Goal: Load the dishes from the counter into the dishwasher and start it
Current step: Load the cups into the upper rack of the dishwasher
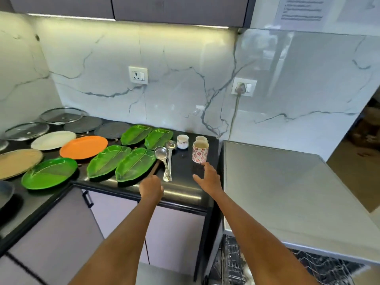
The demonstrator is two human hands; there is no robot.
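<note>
We reach both arms over the black table (181, 190). Our right hand (207, 179) spreads its fingers, holding nothing, just short of the red-flowered white cup (200, 152). Our left hand (151, 188) is turned knuckles-up with fingers curled under; we cannot tell whether it grips anything. Two steel ladles (167, 161) lie between the hands, beside four green leaf-shaped plates (131, 161). The dishwasher's wire rack (232, 262) is cut off at the bottom edge, half hidden under the grey worktop (287, 192).
</note>
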